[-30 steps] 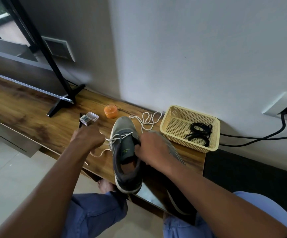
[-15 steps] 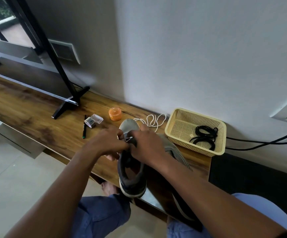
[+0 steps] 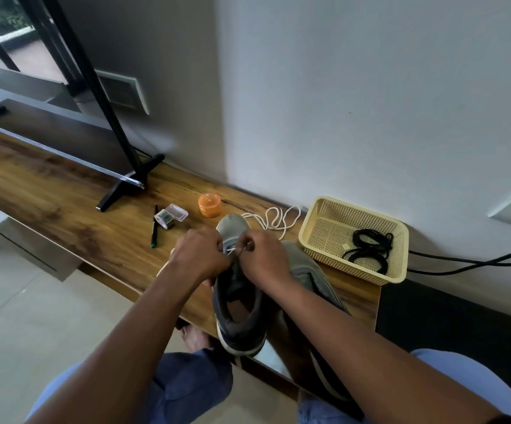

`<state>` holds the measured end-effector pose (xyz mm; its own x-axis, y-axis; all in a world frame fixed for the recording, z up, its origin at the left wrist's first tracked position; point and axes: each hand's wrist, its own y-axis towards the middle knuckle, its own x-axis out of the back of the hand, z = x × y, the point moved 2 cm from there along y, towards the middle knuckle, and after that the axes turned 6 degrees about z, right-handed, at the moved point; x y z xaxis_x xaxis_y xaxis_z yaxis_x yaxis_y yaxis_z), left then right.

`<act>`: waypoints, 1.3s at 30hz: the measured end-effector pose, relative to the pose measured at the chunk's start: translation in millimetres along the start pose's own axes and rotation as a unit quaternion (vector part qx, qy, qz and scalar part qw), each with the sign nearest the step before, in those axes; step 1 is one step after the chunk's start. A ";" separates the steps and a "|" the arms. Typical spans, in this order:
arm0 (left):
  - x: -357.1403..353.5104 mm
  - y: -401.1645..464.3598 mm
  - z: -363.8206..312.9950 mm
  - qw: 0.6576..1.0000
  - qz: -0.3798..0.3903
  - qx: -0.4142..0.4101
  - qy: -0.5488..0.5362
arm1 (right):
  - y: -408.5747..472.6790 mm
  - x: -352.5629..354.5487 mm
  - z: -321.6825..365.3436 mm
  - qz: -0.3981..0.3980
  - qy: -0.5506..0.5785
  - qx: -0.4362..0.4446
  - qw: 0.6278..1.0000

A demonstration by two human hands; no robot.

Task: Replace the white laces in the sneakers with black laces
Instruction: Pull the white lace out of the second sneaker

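step: unlacing grey sneaker (image 3: pixel 238 304) at wooden shelf (image 3: pixel 64 215) edge. left hand (image 3: pixel 200 255), right hand (image 3: pixel 263 258) both pinch white lace (image 3: pixel 229 251) near toe eyelets. next: draw lace free. black laces (image 3: pixel 367 250) coiled in yellow basket (image 3: pixel 309 240), well apart.

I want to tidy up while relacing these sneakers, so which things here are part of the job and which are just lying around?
For the job: sneakers, white lace, black laces, basket.
Lying about: orange jar, pen, clear plastic box.
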<state>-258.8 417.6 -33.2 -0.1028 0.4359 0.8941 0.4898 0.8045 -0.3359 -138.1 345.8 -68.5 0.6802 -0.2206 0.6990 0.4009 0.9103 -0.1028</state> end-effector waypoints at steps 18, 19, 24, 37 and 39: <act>6.1 -6.7 -4.2 0.999 0.043 -0.007 -0.003 | -11.3 -1.7 6.5 -0.024 -0.301 0.161 0.940; 6.0 -6.8 -4.2 0.999 0.044 -0.004 -0.006 | -11.2 -1.9 6.4 -0.039 -0.299 0.157 0.941; 8.3 -7.8 -6.6 0.999 0.045 0.007 -0.003 | -2.0 11.8 1.3 -0.101 -0.078 0.012 0.992; 9.0 -9.1 0.5 0.992 0.092 0.027 -0.086 | -9.1 3.3 11.1 0.000 -0.267 0.141 0.953; 9.1 -9.9 0.8 0.987 0.114 0.026 -0.111 | -11.5 -1.2 4.3 -0.003 -0.287 0.149 0.946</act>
<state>-265.3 413.9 -21.9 -0.1842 0.6815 0.7083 0.4771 0.6920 -0.5418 -146.2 337.1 -65.1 0.1983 -0.0768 0.9771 0.1535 0.9871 0.0465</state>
